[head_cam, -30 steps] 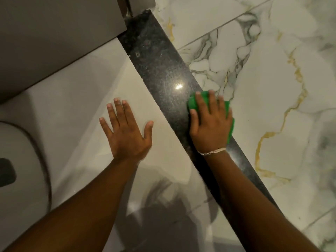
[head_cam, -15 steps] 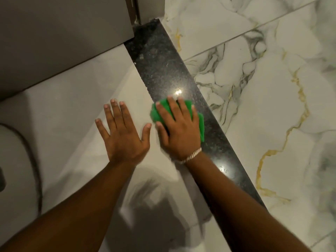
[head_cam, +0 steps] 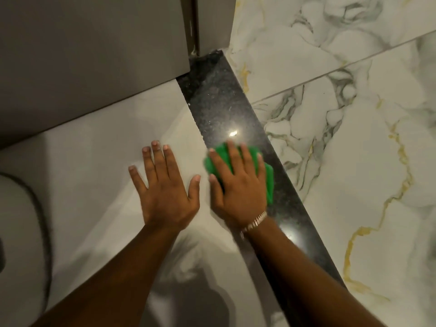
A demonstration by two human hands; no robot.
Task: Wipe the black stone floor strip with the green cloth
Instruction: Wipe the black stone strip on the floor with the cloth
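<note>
The black speckled stone floor strip (head_cam: 217, 102) runs diagonally from the door frame at the top down to the lower right. The green cloth (head_cam: 269, 182) lies flat on the strip's middle. My right hand (head_cam: 238, 187) presses flat on top of it, fingers spread, a bracelet on the wrist; most of the cloth is hidden under the palm. My left hand (head_cam: 165, 192) rests palm down with fingers apart on the plain white tile just left of the strip, holding nothing.
White marble tiles with gold and grey veins (head_cam: 354, 138) lie right of the strip. A grey door or panel (head_cam: 82, 55) stands at the top left, with a door frame (head_cam: 212, 22) at the strip's far end. A white rounded fixture (head_cam: 16, 232) sits at the left edge.
My right hand slid the cloth left across the strip towards my left hand, then slightly back to the right. The view shifted so the strip's far end shows lower. My left hand stayed planted.
</note>
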